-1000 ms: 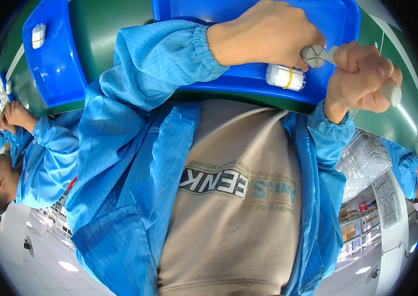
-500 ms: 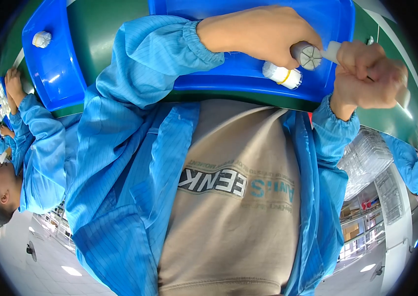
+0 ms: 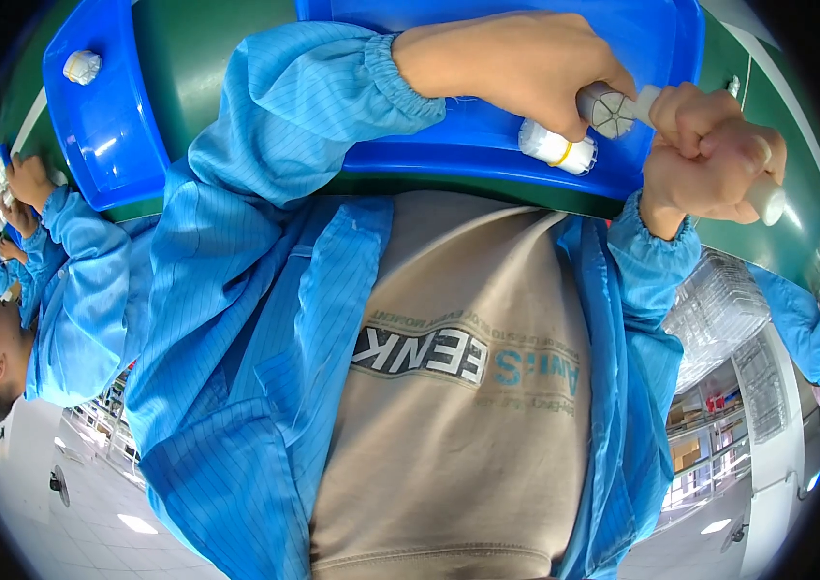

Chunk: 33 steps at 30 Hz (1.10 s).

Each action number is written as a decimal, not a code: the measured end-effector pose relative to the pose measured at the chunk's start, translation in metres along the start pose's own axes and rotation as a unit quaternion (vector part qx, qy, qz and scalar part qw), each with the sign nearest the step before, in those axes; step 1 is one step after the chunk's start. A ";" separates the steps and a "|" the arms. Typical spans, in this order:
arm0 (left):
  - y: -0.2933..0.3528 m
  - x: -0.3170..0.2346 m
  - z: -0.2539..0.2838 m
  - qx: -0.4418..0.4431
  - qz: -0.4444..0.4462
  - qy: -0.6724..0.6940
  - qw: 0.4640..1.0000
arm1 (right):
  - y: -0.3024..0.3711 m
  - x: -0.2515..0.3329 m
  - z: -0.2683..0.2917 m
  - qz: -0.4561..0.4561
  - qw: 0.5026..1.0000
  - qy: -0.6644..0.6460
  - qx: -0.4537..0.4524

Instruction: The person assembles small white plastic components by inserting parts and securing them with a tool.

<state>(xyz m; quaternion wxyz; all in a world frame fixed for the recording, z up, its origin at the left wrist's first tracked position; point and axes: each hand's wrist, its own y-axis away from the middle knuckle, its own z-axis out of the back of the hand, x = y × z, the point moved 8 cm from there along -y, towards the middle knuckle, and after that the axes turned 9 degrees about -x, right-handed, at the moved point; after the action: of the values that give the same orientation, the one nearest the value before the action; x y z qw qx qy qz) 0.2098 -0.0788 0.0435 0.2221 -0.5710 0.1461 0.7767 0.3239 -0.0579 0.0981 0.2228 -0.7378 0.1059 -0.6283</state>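
Observation:
My left hand [image 3: 516,66] is closed round a short grey cylinder [image 3: 611,111] whose round end face is divided into wedges. My right hand [image 3: 715,159] is a fist round a white rod-like piece [image 3: 770,205]; one end sticks out beside the little finger, and a white end also shows by the thumb, close against the grey cylinder. Whether the two touch, I cannot tell. Just below my left fingers, a bundle of white pieces [image 3: 543,145] with a yellow band round it lies in a blue tray [image 3: 429,159].
A second blue tray [image 3: 105,179] to the left holds another white bundle [image 3: 81,67]. Both trays are on a green table [image 3: 207,58]. At the far left a co-worker in a blue smock [image 3: 81,319] works with both hands [image 3: 28,184]. Clear plastic stacks [image 3: 715,314] stand at right.
My right hand has turned slightly, and the protruding white end has swung a little down and left. My left hand and the grey cylinder have barely shifted. The co-worker's head and hands moved slightly.

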 end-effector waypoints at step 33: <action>0.001 0.002 -0.016 -0.053 -0.034 0.063 0.996 | 0.012 -0.008 0.010 -0.058 0.996 -0.071 0.021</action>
<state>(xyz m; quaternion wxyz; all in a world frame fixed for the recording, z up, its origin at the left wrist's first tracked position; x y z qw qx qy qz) 0.2216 -0.0873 0.0368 0.2085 -0.6345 0.0992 0.7377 0.3338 -0.0632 0.0848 0.2081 -0.7808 0.0339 -0.5881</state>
